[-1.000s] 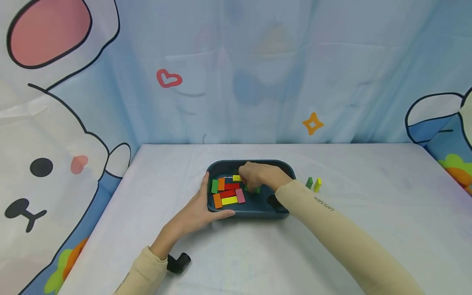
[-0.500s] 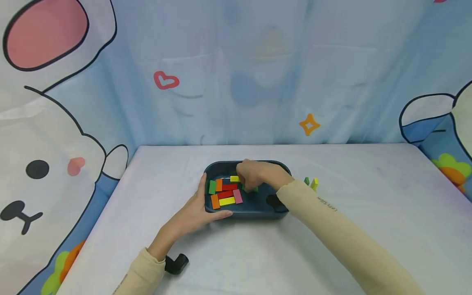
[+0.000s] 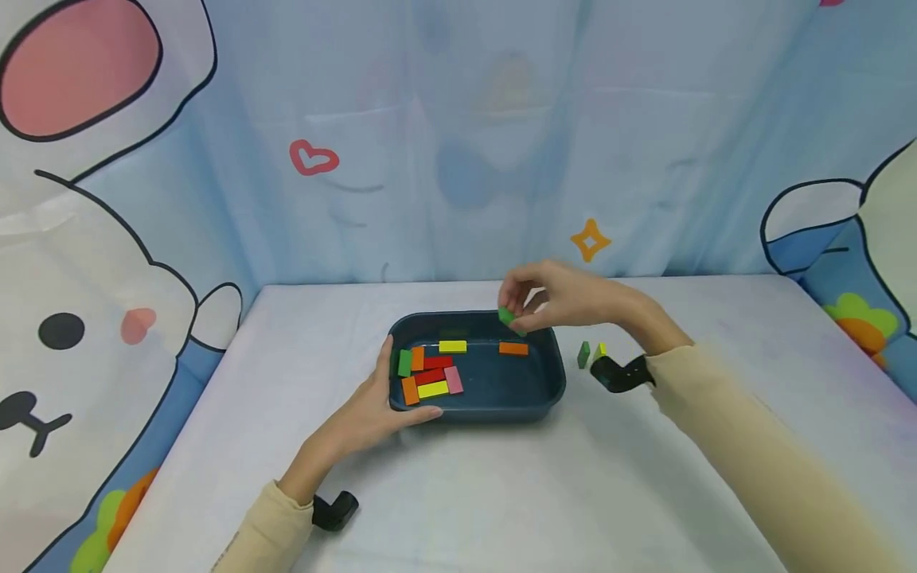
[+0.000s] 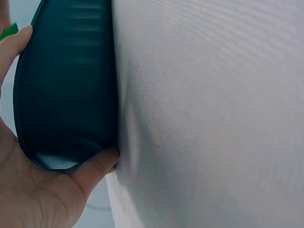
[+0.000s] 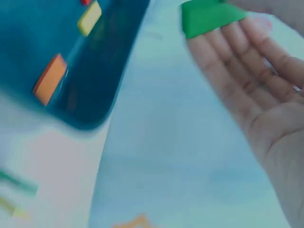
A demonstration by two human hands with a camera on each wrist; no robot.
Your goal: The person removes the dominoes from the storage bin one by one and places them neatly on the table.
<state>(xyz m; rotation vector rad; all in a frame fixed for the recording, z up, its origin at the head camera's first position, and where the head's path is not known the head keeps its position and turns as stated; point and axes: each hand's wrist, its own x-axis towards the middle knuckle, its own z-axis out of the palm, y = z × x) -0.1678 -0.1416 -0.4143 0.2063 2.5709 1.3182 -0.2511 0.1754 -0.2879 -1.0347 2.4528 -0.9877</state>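
Note:
A dark blue-green tray stands on the white table. My left hand holds its left end, thumb along the front wall and fingers at the left side. My right hand pinches a green block between thumb and fingertips, raised over the tray's back right rim; the right wrist view shows this green block at the fingertips. On the tray's left lie red blocks, orange blocks, a pink block, a green tile and a yellow block, fitted close together.
Inside the tray, another yellow block lies near the back and a single orange block farther right. Beyond the right rim, a dark green block and a yellow piece stand on the table. A printed curtain hangs behind.
My right hand has lifted out of the tray, up and to the right, with the green block pinched in it. The orange block at right now shows. The left hand stays on the tray.

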